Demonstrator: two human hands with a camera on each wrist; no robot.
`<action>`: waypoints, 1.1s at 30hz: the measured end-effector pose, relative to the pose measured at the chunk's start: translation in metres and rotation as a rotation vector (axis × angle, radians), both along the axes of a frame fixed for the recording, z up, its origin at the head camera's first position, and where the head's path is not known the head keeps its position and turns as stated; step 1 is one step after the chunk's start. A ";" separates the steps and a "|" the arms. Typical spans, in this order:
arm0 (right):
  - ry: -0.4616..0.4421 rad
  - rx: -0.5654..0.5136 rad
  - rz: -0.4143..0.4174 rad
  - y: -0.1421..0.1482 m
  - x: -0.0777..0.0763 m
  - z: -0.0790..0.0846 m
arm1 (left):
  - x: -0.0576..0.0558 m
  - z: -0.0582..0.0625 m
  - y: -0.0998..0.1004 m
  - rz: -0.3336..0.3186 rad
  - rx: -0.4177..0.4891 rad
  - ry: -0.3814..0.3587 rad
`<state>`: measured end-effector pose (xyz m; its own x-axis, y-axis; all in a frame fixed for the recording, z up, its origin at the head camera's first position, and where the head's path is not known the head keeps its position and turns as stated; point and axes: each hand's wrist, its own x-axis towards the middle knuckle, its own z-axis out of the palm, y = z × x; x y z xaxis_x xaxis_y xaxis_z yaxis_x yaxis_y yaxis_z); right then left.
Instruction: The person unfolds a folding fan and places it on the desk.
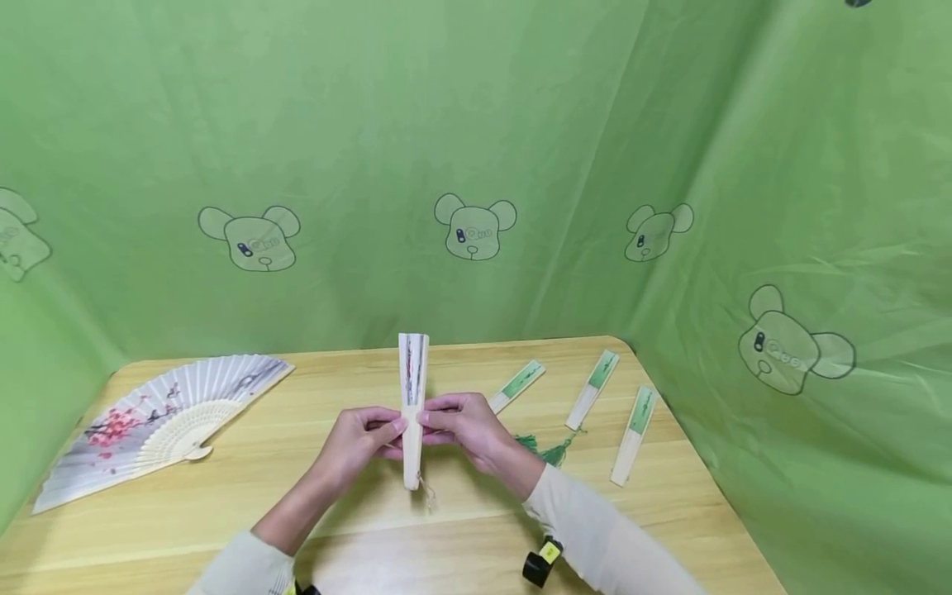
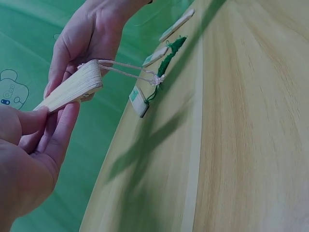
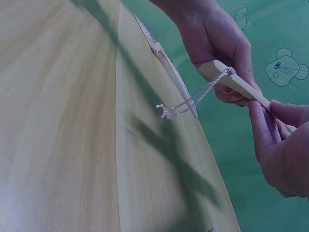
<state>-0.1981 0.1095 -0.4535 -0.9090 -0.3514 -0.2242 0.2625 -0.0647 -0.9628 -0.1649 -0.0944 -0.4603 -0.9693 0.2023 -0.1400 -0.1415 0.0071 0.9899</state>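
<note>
Both hands hold one folding fan (image 1: 412, 397) upright over the middle of the table, its leaf nearly folded together and pointing up. The left hand (image 1: 361, 442) pinches the pale ribs from the left, thumb in front. From the other side the right hand (image 1: 470, 428) pinches them at the same height. In the left wrist view the ribs (image 2: 77, 86) form a thick wooden stack, the left hand (image 2: 34, 150) around its near part. A knotted white cord (image 3: 190, 102) hangs from the pivot end in the right wrist view.
A spread fan (image 1: 159, 421) with pink blossoms lies at the table's left. Several folded green fans lie on the right, one (image 1: 634, 434) near the table's right edge. Green tassels (image 1: 554, 453) lie beside the right wrist. Green cloth (image 1: 372, 165) walls the table (image 1: 416, 562) behind and at the sides.
</note>
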 end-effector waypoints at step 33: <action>-0.048 -0.073 -0.040 0.000 0.005 0.002 | 0.002 0.001 0.001 0.057 -0.004 -0.015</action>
